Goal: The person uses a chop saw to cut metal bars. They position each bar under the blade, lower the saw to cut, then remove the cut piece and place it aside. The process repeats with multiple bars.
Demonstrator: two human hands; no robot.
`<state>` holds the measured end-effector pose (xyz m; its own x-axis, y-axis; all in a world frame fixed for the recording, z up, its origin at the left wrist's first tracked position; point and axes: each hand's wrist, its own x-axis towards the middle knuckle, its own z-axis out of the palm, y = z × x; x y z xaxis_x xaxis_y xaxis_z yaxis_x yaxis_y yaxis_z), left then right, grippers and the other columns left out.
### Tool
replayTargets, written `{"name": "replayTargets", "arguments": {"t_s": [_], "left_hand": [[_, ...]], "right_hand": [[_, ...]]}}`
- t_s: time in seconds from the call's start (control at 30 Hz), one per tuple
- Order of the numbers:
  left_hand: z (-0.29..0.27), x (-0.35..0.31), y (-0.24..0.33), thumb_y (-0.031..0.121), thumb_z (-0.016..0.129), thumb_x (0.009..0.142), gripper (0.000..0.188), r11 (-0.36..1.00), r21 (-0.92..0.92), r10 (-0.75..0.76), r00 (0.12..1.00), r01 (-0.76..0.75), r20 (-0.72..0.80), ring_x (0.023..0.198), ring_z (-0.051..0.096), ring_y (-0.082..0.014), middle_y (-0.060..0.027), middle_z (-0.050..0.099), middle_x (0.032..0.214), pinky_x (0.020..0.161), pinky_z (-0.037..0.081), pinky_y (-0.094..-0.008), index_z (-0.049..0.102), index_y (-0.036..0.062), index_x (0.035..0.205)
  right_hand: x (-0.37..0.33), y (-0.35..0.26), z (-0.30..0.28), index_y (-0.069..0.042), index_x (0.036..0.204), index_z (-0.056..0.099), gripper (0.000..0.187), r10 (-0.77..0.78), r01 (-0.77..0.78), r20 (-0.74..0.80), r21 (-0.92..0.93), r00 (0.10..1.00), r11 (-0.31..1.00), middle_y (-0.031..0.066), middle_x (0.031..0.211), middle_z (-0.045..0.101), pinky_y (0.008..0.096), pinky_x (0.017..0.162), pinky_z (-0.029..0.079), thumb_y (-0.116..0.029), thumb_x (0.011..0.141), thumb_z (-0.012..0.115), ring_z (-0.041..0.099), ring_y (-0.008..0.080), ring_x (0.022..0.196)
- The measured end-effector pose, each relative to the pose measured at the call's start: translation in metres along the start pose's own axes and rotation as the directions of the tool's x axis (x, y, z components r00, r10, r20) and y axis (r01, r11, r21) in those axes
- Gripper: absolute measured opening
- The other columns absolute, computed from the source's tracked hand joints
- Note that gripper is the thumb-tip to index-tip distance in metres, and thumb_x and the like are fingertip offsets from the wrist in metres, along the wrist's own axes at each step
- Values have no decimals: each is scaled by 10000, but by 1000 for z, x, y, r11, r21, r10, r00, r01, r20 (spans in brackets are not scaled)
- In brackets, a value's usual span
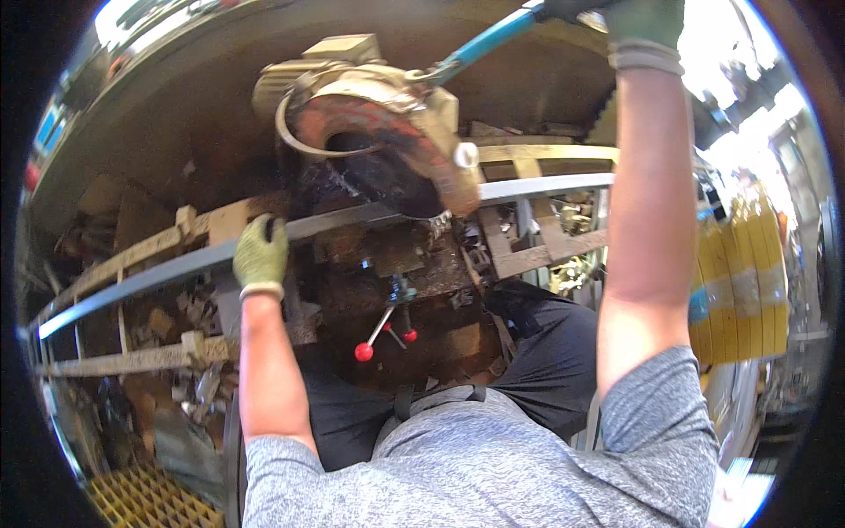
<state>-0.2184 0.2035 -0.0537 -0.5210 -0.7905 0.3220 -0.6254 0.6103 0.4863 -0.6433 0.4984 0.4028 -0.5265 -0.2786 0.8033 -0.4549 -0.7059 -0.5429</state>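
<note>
My left hand [261, 253], in a yellow-green work glove, is closed over a long grey metal bar [185, 264]. The bar runs from the far left, under the saw and out to the right. My right hand [647, 22], gloved too and cut off by the upper edge, holds the dark end of the long blue saw handle [488, 42]. This lever joins a cut-off saw [378, 101] with a beige motor and a rusty, worn guard. The saw head sits over the bar, its wheel's lower part dark and blurred around the bar.
A vise crank with red ball knobs [363, 352] sticks out toward me below the saw. Wooden rails [132, 361] flank the bar on the left, with metal scraps beneath. A wooden frame [550, 251] and stacked yellow wrapped material [739, 273] are at right. Yellow grating [145, 497] lies lower left.
</note>
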Motion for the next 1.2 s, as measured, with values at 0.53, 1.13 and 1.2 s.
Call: {"name": "replayTargets", "arguments": {"t_s": [0.53, 1.13, 1.2], "left_hand": [[-16, -2, 23, 484, 733, 1138, 443, 993, 12, -116, 992, 115, 59, 1314, 779, -422, -173, 839, 1395, 1120, 616, -542, 854, 140, 1391], [-7, -2, 16, 440, 739, 1130, 444, 998, 25, -65, 998, 65, 19, 1322, 764, -439, -192, 836, 1377, 1141, 603, -557, 848, 92, 1382], [-7, -3, 17, 443, 748, 1129, 438, 998, 21, -51, 999, 51, -1, 1300, 774, -434, -186, 842, 1357, 1125, 611, -551, 854, 96, 1373]], "right_hand": [[-34, -16, -62, -104, 1028, 645, 328, -319, 486, 373, -751, 871, 448, 45, 861, 624, 452, 813, 575, -346, 990, 863, 648, 266, 807], [-87, -36, -63, -43, 1269, 800, 291, -12, 25, -127, 101, 992, 995, 112, 1008, 828, 502, 862, 702, -293, 1122, 803, 823, 302, 910], [-89, -36, -61, -40, 1279, 802, 301, -29, 42, -142, 89, 989, 995, 107, 1007, 829, 500, 858, 704, -293, 1116, 815, 823, 298, 909]]}}
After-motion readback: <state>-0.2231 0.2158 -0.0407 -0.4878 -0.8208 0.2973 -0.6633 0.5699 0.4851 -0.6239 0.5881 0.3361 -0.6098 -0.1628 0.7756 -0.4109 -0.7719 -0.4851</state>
